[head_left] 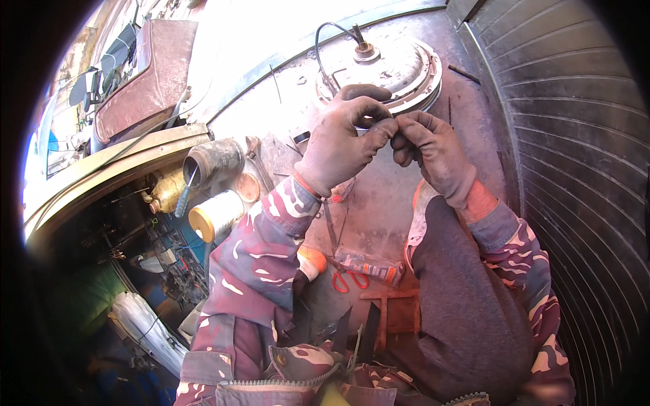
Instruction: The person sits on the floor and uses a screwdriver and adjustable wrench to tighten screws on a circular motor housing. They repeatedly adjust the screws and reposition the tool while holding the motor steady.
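Both of my hands wear dirty grey work gloves with orange cuffs and meet in front of me. My left hand [342, 145] is closed, its thumb and forefinger pinched together at the fingertips of my right hand [439, 152]. The right hand is closed in a pinch too. Whatever sits between the fingertips is too small or hidden to make out. Just beyond the hands, a round metal wheel hub [423, 68] lies on the floor, partly covered by the left hand. From its central axle [366, 51] a black cable [325, 34] loops to the left.
Below the hands lie red-handled scissors [349, 281] and a clear plastic packet [372, 266]. To the left are a wrench [258, 164], a metal can [220, 161], a yellow-capped white bottle [218, 215] and a blue-handled screwdriver [183, 201]. A ribbed metal shutter [575, 135] stands along the right.
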`<state>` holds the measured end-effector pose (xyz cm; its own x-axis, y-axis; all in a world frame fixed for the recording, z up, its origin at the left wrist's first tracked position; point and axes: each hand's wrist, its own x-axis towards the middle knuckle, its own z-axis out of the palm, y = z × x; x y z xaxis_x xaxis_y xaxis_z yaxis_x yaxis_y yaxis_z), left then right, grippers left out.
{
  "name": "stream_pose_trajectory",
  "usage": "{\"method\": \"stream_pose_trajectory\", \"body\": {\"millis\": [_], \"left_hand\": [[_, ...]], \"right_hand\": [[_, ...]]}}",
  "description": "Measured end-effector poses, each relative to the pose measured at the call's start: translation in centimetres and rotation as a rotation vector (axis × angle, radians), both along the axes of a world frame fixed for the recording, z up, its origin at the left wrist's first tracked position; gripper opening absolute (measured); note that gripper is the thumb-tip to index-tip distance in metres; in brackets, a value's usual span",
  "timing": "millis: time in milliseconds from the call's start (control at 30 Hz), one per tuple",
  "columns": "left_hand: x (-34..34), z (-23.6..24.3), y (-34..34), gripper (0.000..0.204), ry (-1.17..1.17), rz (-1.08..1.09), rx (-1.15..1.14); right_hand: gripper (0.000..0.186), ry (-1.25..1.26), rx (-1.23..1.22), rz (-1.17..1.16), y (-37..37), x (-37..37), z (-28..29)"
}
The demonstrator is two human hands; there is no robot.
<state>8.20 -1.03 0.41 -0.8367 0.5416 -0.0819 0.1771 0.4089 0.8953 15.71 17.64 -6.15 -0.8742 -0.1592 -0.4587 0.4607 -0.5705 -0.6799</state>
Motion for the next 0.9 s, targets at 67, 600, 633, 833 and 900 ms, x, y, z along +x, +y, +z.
{"method": "stream_pose_trajectory", "body": {"millis": [67,600,633,833,900], "left_hand": [[-0.5,0.2,0.1,0.016,0.027,-0.017,-0.014],[-7.4,0.5,1.5,0.02,0.25,-0.029,-0.149],[-7.3,0.4,1.3,0.021,0.2,-0.014,-0.081],[-7.5,0.2,-0.4,0.022,0.068,0.074,-0.068],[-7.4,0.1,-1.3,0.021,0.085,0.086,-0.112]], "right_hand": [[0.028,0.004,0.028,0.005,0.2,0.1,0.0],[0.06,0.027,0.367,-0.188,6.3,-6.6,-8.1],[0.059,0.061,0.303,-0.184,6.0,-6.6,-8.3],[0.051,-0.044,0.309,-0.146,4.4,-6.7,-7.3],[0.049,-0.045,0.366,-0.16,3.2,-6.7,-6.6]]}}
